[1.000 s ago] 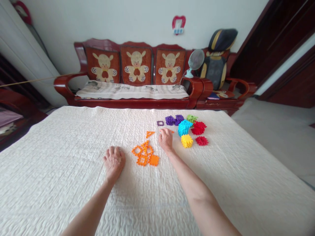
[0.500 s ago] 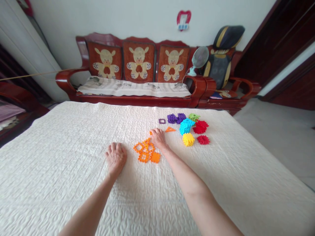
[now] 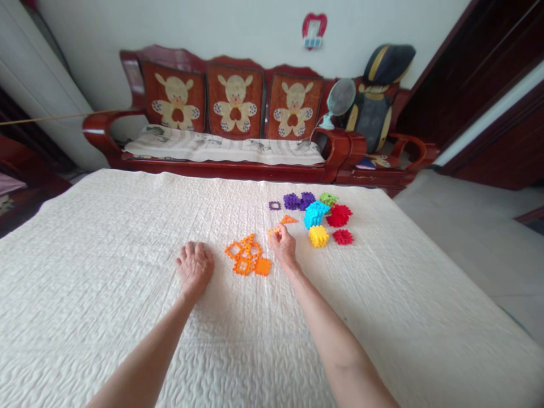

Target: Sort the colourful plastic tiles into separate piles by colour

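Just beyond and right of a cluster of flat, toothed orange plastic pieces [image 3: 242,266], my right hand [image 3: 284,246] pinches one small orange plastic piece [image 3: 273,231] at my fingertips, perhaps for finer control. Left of the cluster, my empty left hand [image 3: 195,266] lies palm-down, fingers slightly spread, probably bracing me.

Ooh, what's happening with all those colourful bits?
Someone's right hand is pinching a small orange piece in its fingers, while their left hand rests on the white cover. Between the hands lies an orange group of shapes. An orange triangle lies just past the right hand. Farther right are a yellow pile, a blue pile and other colours.
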Demonstrator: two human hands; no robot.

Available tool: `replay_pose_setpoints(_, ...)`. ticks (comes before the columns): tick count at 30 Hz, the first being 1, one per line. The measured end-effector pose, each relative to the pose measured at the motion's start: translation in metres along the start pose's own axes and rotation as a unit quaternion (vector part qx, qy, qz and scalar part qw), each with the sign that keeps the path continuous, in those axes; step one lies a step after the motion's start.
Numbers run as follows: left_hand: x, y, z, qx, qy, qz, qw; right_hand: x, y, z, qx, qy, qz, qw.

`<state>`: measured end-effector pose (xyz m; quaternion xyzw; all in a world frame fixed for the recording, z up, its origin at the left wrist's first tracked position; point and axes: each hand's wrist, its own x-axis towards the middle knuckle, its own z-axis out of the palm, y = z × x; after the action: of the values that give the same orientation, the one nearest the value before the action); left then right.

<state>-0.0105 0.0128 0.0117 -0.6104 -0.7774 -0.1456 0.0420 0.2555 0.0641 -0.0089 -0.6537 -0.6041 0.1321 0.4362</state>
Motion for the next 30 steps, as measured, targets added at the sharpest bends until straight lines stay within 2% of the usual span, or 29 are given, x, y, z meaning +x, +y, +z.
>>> replay_pose_setpoints(4,0.001,-0.001,0.001,-0.007,-0.007,-0.006,1.000,-0.003,0.012,-0.012,-0.008,0.059,-0.022,0.998)
replay_pose_setpoints(6,0.001,0.000,0.001,-0.010,-0.012,-0.010,1.000,-0.005,0.018,-0.019,-0.028,0.067,-0.029,0.997)
replay_pose_setpoints(11,0.001,0.000,0.001,-0.011,-0.009,-0.012,1.000,-0.014,0.032,-0.028,-0.039,0.035,-0.075,0.996)
replay_pose_setpoints(15,0.000,0.000,0.001,-0.008,-0.002,-0.005,1.000,-0.020,0.035,-0.029,-0.039,0.027,-0.077,0.996)
replay_pose_setpoints(25,0.000,-0.002,0.002,0.000,0.001,-0.001,1.000,-0.027,0.018,-0.032,-0.102,-0.054,-0.151,0.982)
replay_pose_setpoints(30,0.001,-0.002,0.003,-0.003,0.003,-0.001,1.000,-0.020,0.011,-0.034,-0.133,-0.089,-0.143,0.977)
